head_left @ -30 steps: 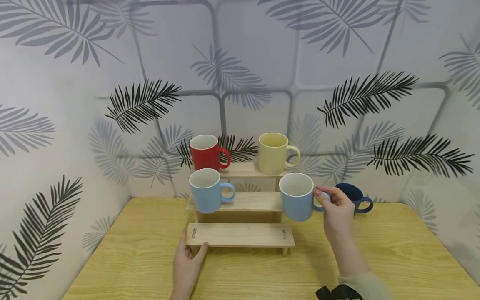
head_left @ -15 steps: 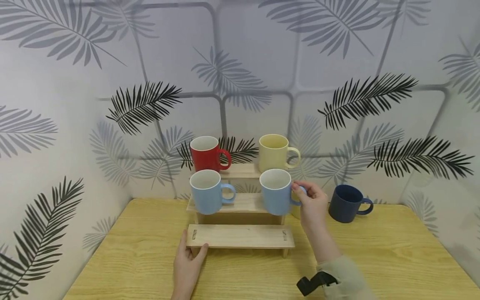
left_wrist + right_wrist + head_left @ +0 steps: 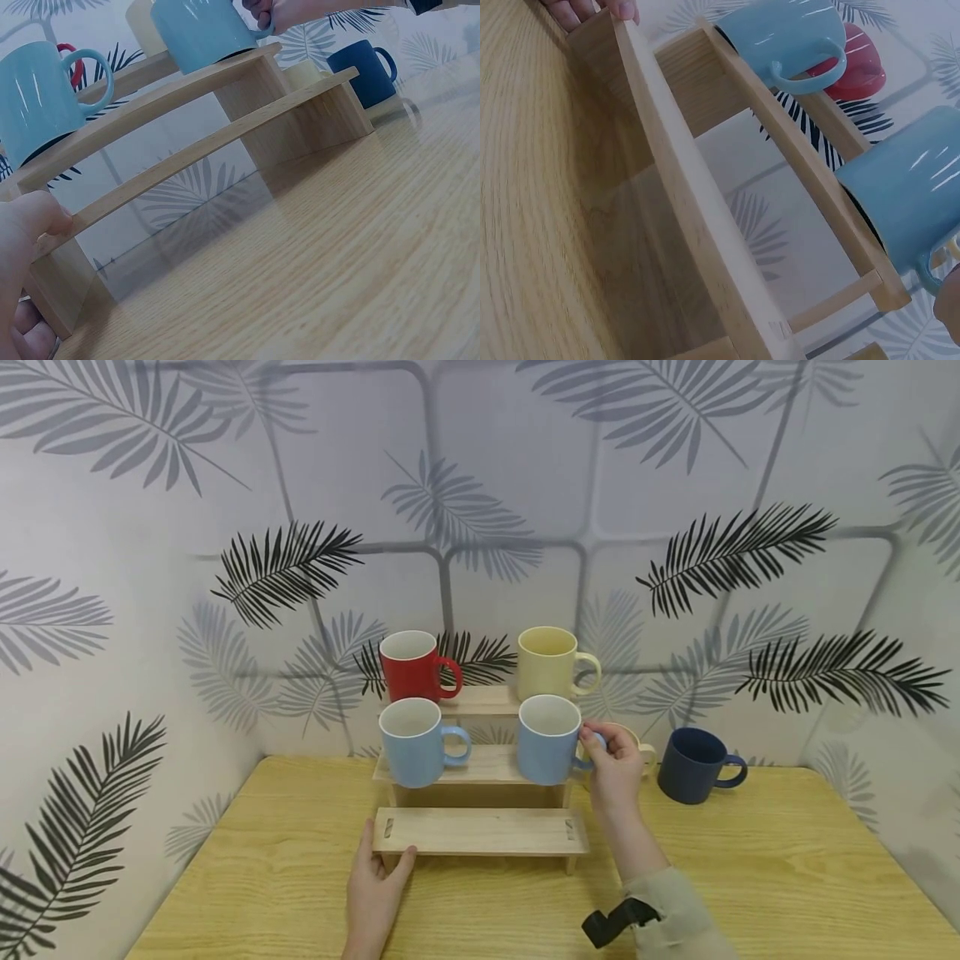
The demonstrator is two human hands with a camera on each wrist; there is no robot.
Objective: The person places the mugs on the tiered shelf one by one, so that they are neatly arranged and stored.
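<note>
Left grip (image 3: 372,889) is down around 7 o'clock in the head view, pointing roughly at 12, thumb (image 3: 404,865) spread off the fingers (image 3: 365,847). Meanwhile the right grip (image 3: 618,768) sits near 4, pinching, with its forearm (image 3: 639,847) angled toward 11.

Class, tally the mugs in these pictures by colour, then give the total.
Red mug: 1
Light blue mugs: 2
Pale yellow mugs: 2 (one partly hidden behind the right hand in the head view)
Dark blue mug: 1
Total: 6
</note>
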